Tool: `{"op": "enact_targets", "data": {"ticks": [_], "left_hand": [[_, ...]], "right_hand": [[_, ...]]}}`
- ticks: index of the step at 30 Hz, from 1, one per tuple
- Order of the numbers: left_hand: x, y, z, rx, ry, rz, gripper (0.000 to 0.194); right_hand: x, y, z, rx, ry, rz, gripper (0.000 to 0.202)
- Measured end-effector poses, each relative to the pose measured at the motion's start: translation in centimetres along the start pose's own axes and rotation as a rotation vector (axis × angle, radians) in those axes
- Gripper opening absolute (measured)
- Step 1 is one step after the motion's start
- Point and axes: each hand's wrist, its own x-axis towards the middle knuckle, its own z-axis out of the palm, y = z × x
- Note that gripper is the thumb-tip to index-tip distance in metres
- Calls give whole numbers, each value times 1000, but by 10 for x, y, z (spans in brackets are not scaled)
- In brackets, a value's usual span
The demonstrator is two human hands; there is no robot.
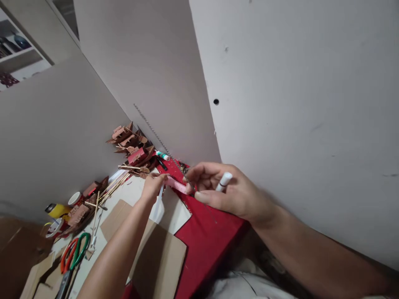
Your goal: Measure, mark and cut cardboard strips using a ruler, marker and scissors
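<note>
My left hand (153,185) pinches the left end of a short pink strip (176,184), above a white sheet on the red cloth. Its other end reaches the fingertips of my right hand (218,189). A long, thin, dark twisted strand (158,139) runs from between the right thumb and fingers up and to the left. A white capped pen or tube (224,181) also rests in the right hand, sticking up behind the thumb. Below my left hand lies a translucent whitish piece (158,207); whether it touches the fingers is unclear.
Brown model boats (137,155) stand along the wall at the back left. Scissors with orange and green handles (75,253) lie at the lower left, near cups and thin sticks. Cardboard (162,257) covers part of the red cloth (208,236). A grey wall rises on the right.
</note>
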Motion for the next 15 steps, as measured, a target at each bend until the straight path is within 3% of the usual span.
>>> {"op": "enact_targets", "data": {"ticks": [8, 15], "left_hand": [[15, 20, 36, -133, -49, -70, 37], [18, 28, 52, -230, -121, -62, 36]], "right_hand": [[-21, -5, -7, -66, 69, 0, 19], [-48, 0, -14, -111, 153, -28, 27]]}}
